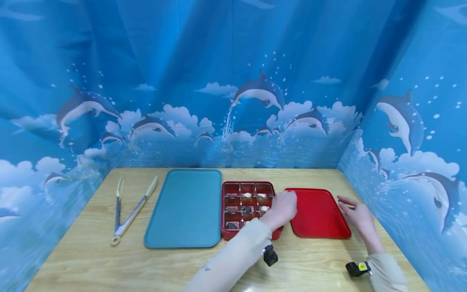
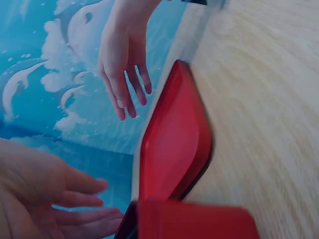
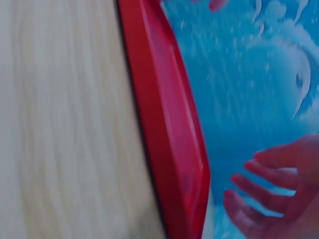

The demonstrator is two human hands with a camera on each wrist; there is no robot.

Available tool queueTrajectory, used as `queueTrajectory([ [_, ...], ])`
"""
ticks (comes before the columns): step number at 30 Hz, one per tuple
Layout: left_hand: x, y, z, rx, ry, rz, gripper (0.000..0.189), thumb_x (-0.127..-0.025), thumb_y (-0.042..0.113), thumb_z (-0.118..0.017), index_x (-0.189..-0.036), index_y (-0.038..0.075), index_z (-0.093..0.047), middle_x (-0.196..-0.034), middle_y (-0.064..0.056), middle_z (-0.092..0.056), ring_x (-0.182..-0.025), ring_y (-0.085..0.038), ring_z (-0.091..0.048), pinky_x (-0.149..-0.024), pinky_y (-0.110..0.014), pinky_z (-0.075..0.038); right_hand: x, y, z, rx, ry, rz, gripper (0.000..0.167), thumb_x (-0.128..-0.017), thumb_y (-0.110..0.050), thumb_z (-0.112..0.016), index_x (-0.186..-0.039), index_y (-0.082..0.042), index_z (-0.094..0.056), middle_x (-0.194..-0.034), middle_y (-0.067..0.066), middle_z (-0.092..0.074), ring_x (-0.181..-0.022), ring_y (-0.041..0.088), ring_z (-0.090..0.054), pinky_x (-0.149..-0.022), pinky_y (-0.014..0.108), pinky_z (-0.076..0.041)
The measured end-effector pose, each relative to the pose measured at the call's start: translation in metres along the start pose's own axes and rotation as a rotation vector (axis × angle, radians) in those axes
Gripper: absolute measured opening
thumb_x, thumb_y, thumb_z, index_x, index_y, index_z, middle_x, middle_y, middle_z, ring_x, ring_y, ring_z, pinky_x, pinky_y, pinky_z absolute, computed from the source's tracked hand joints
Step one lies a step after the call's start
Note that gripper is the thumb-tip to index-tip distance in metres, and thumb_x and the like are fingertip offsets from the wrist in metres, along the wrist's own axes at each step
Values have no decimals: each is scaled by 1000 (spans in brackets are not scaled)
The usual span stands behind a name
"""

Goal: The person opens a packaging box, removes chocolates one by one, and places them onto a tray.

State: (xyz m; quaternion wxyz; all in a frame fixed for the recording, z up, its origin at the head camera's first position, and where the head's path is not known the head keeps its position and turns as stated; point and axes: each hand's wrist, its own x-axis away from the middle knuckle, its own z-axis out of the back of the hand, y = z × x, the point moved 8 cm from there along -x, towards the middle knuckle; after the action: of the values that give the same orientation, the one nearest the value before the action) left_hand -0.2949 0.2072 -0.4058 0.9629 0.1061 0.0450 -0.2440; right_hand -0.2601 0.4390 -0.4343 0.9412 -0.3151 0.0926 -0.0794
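In the head view a red divided box [image 1: 223, 217] stands mid-table, with small white and dark pieces in several compartments. My left hand [image 1: 282, 209] is over the box's right side, close to the red tray [image 1: 317, 213]. The left wrist view shows that hand [image 2: 55, 204] with its fingers extended and nothing between them, near the box's red wall [image 2: 199, 221]. My right hand [image 1: 357, 219] hovers beside the right edge of the red tray, fingers loosely spread. In the right wrist view its fingers [image 3: 269, 196] are slightly bent and hold nothing.
A blue-green tray [image 1: 184, 211] lies left of the box. Metal tongs [image 1: 133, 217] with pale tips lie spread farther left. A dolphin-print curtain [image 1: 219, 81] hangs along the table's back and sides. The left forearm [image 1: 233, 253] crosses in front of the box.
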Motion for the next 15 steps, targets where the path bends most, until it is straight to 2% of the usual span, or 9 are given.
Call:
queueTrajectory([
  [4, 4, -20, 12, 202, 43, -44, 21, -100, 25, -65, -116, 13, -72, -100, 1, -73, -90, -12, -70, -71, -24, -56, 3, -36, -2, -54, 102, 107, 38, -104, -20, -58, -134, 3, -64, -122, 29, -67, -99, 21, -69, -69, 8, -44],
  [7, 9, -35, 18, 340, 81, -97, 31, -103, 24, -61, -131, 13, -68, -120, 0, -72, -103, -11, -69, -83, -23, -56, 6, -62, -9, -83, 129, 185, 38, -105, -23, -57, -135, -2, -65, -126, 23, -68, -105, 18, -66, -75, 3, -39],
  [11, 18, -54, 24, 464, 140, -147, 31, -105, 24, -57, -133, 14, -67, -125, -1, -71, -100, -10, -70, -81, -20, -55, 11, -90, -25, -105, 115, 257, 40, -106, -29, -55, -138, -6, -64, -132, 17, -67, -109, 27, -63, -76, 7, -41],
  [14, 25, -69, 30, 498, 194, -148, 30, -106, 23, -56, -132, 15, -68, -125, 0, -71, -98, -10, -70, -81, -21, -55, 13, -108, -41, -115, 99, 316, 39, -106, -28, -56, -138, -7, -64, -132, 14, -67, -112, 31, -64, -77, 12, -45],
  [15, 27, -75, 33, 497, 209, -141, 30, -106, 23, -55, -133, 15, -68, -125, 0, -71, -99, -11, -70, -82, -23, -55, 14, -115, -46, -109, 94, 340, 39, -105, -27, -57, -138, -8, -63, -133, 14, -67, -116, 32, -63, -83, 13, -46],
])
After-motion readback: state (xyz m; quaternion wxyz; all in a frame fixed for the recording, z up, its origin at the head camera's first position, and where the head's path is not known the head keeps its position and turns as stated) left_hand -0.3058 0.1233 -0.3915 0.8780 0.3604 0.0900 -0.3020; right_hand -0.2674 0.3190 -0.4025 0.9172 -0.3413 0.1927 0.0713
